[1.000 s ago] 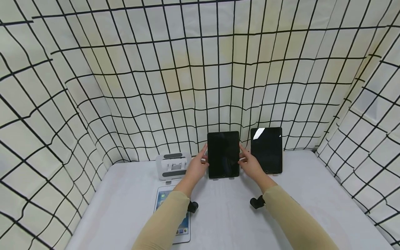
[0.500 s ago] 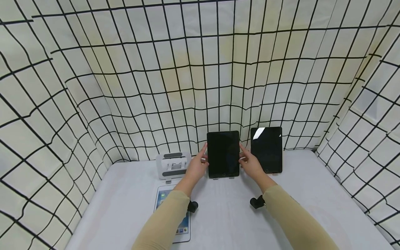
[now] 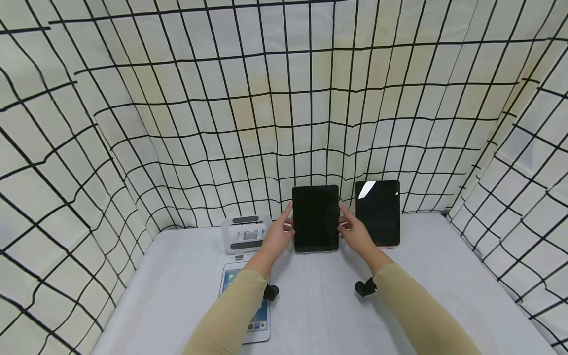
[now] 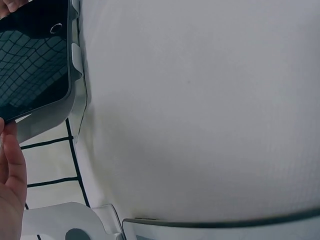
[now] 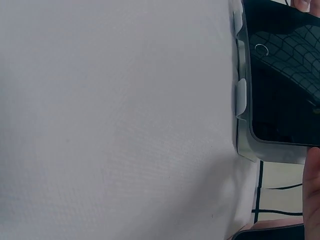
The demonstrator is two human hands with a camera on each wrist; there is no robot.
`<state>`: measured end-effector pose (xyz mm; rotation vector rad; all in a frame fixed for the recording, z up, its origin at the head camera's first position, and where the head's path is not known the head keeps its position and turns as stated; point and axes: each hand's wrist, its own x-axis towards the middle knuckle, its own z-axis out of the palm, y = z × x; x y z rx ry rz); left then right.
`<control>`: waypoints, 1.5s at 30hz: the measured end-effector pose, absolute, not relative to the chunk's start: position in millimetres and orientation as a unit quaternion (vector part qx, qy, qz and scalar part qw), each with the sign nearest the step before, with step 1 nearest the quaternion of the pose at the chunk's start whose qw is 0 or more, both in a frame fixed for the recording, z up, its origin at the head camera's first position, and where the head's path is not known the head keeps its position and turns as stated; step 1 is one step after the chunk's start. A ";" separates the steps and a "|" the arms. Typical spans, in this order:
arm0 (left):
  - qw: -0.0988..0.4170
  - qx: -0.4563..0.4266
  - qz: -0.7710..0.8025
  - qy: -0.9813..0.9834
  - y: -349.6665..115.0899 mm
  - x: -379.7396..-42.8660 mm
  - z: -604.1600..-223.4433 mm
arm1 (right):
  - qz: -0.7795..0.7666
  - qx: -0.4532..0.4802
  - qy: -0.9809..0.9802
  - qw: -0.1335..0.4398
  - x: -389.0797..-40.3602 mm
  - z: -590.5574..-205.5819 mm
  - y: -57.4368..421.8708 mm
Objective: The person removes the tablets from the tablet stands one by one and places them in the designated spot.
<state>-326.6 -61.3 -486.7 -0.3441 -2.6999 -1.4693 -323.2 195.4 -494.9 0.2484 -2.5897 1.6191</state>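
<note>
A black tablet stands nearly upright at the back middle of the table, its screen dark and facing me. It sits on a light stand, whose small lip catches the lower edge. My left hand holds the left side edge, index finger pointing up along it. At the opposite edge, my right hand holds the tablet in a mirrored way. The right wrist view shows the round home button near the lip. Most of the stand is hidden behind the tablet.
Another black tablet stands propped just right of my right hand. Left of my left hand is a bare white stand with grey pads. A white tablet with its screen lit lies flat in front, partly under my left sleeve. A grid-patterned cloth walls the table.
The held black tablet and my left hand have shifted very slightly left. Both hands keep their hold on its side edges.
</note>
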 end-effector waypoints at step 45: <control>-0.045 -0.120 -0.574 -0.809 -73.6 -272.8 -487.2 | 0.539 0.089 -0.836 -0.049 -279.1 -485.4 205.8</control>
